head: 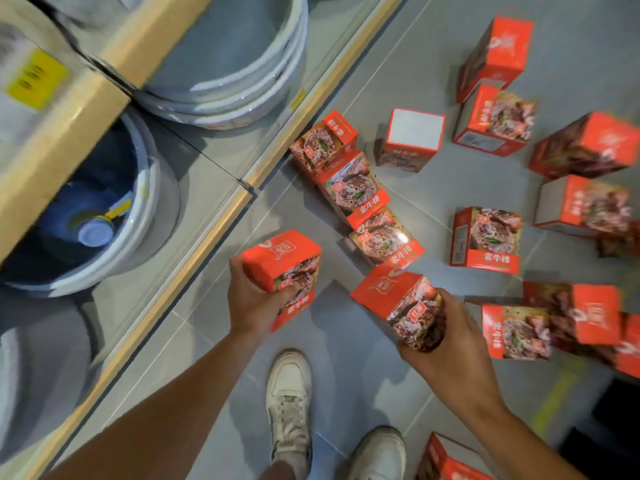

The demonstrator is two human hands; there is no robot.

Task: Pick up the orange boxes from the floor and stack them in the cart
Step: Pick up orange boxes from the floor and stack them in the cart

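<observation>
My left hand grips an orange box with a meat picture, lifted above the grey floor. My right hand grips a second orange box, also held off the floor and tilted. Several more orange boxes lie scattered on the floor: a row of three by the shelf base, one upside down with a white face, one flat, and others at the right. No cart is in view.
A low shelf with a wooden edge runs diagonally on the left, holding stacked white basins and a basin with a blue bottle. My two white shoes stand on the tiles below. A dark object sits at the lower right.
</observation>
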